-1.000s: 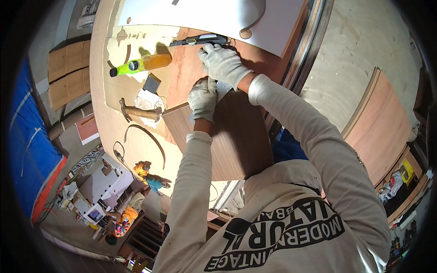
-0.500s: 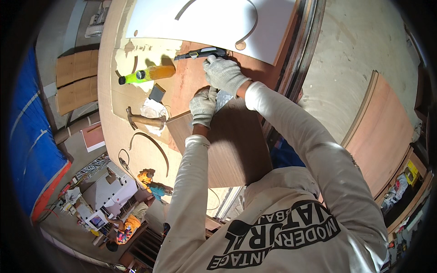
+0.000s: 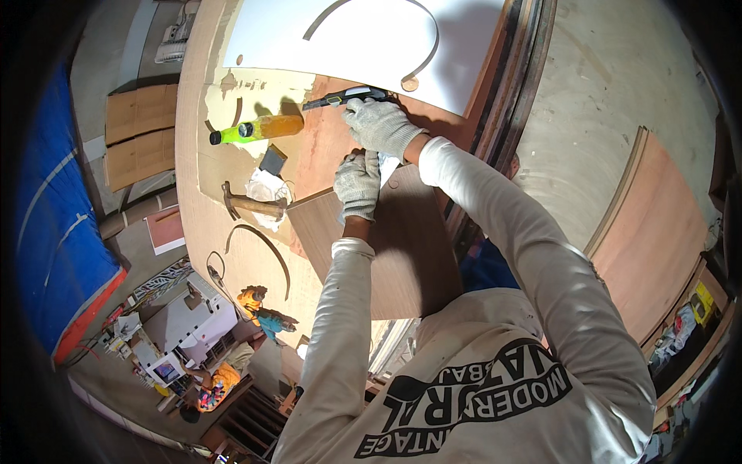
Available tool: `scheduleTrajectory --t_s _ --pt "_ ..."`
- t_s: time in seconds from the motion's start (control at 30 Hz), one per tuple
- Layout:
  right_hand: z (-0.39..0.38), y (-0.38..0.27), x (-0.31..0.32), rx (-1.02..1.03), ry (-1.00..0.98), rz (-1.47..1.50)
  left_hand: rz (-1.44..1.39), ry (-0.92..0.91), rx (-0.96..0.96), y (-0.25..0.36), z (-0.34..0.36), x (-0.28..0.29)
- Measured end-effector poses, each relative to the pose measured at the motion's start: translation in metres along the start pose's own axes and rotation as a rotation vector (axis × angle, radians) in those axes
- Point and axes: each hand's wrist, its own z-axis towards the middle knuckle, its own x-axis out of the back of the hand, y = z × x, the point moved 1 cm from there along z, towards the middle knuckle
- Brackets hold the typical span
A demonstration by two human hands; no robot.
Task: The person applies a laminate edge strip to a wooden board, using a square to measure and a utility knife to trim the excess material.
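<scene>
A brown wood-grain board (image 3: 386, 240) lies in front of me on the worktable. My left hand (image 3: 357, 188), in a grey knit glove, is closed at the board's far edge. Farther right, my right hand (image 3: 383, 126), gloved alike, has its fingers curled together just beyond that edge. A pale, shiny piece like plastic film (image 3: 389, 165) shows between the hands; what either one grips is hidden. Just beyond my right fingers lies a black utility knife (image 3: 348, 97). Left of the hands are a green-and-orange bottle (image 3: 261, 129), a dark block (image 3: 273, 160) and a hammer (image 3: 253, 205).
A white panel (image 3: 363, 46) with a curved strip on it covers the table's far part. Another curved strip (image 3: 270, 251) and an orange-and-teal power tool (image 3: 264, 313) lie at left. A person in orange (image 3: 220, 387) is lower left. Curved plywood (image 3: 649, 232) stands at right.
My left hand has shifted slightly right and turned a little, and the film between the hands looks whiter and narrower. My right hand stays nearly in place. The whole view has moved slightly.
</scene>
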Motion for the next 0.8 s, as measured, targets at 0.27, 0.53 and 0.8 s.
scheduleTrajectory --t_s 0.27,0.53,0.8 --pt "0.005 -0.001 0.001 0.002 0.004 0.009 -0.126 0.007 0.028 -0.009 0.007 -0.006" --pt "-0.005 0.009 0.033 0.063 -0.090 0.185 -0.232 0.067 0.027 -0.004 0.007 -0.005" --pt "-0.063 0.002 0.080 -0.392 0.032 0.341 -0.285 -0.009 0.140 -0.010 -0.005 0.000"
